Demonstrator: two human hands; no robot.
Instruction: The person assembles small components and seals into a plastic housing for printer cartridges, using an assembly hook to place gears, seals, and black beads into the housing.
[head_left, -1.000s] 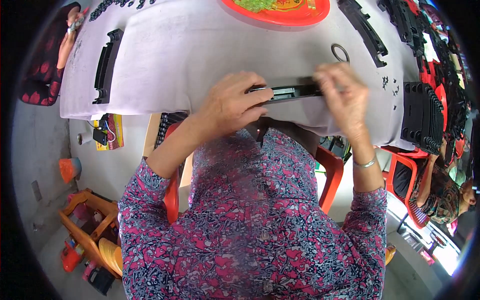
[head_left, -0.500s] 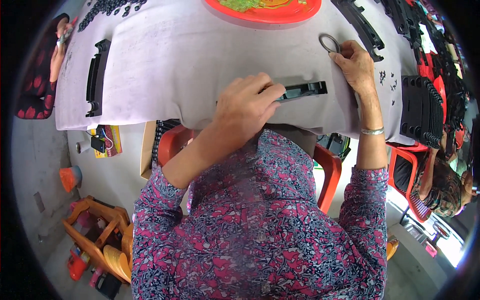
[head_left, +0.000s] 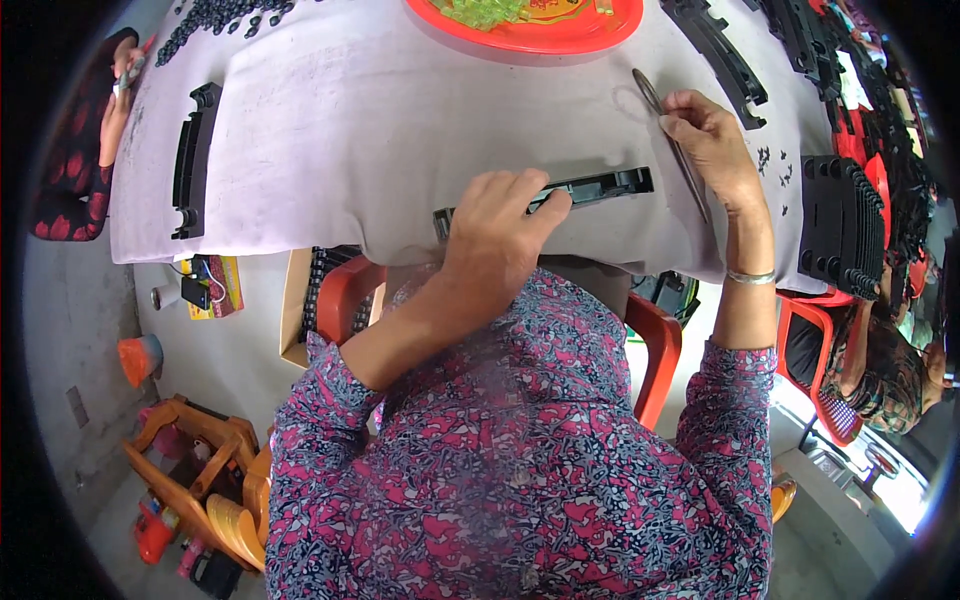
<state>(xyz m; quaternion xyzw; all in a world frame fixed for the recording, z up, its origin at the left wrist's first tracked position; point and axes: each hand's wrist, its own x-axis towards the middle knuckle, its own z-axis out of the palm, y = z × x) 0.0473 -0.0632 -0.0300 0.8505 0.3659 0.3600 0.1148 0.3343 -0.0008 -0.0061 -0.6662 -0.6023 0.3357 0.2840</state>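
Note:
Slanting across the near middle of the table is a long black plastic strip (head_left: pixel 605 187) with a hollow channel. My left hand (head_left: pixel 505 215) is closed over its middle, with thumb and fingers on its sides. To the right, my right hand (head_left: pixel 715 145) pinches a long, thin metal tool (head_left: pixel 690 180) between thumb and fingers. The tool's upper end sticks out beyond the fingertips, and its lower end points toward me. A loop at its upper end is blurred, so its exact kind is unclear. Small black pieces (head_left: pixel 764 160) lie scattered right of this hand.
A red tray (head_left: pixel 535 40) with yellow-green pieces stands at the far side. Another black strip (head_left: pixel 195 160) lies at the left, near a pile of black beads (head_left: pixel 215 20). Stacked black strips (head_left: pixel 840 220) stand at the right edge. A person's hand (head_left: pixel 122 85) shows far left.
My right hand has turned the metal tool, so its long shaft now shows and its loop is seen nearly edge-on. My left hand has shifted slightly, uncovering the strip's left end.

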